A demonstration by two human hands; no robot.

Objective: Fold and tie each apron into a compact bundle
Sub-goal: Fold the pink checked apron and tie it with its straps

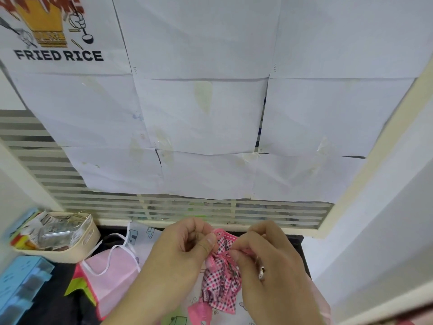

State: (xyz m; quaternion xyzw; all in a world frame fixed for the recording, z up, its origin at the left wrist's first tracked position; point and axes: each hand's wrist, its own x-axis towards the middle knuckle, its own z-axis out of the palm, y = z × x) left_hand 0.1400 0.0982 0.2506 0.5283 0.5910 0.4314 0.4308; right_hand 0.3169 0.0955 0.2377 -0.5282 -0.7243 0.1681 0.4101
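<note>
A pink apron with dark polka dots [221, 282] is bunched into a small upright bundle at the lower middle of the head view, cinched by its pink strap near the top. My left hand [182, 252] pinches the strap and cloth on the bundle's left side. My right hand [269, 263], with a ring on one finger, pinches the strap on the right side. The bundle hangs between both hands above a white printed apron [143, 240]. A pale pink apron [112, 277] with white straps lies flat to the left.
A cream tray [70, 249] full of packets sits at the left. A blue plastic box [21, 285] is at the lower left. The dark table [54, 306] meets a slatted window covered with white paper sheets [199, 113]. A white wall stands at right.
</note>
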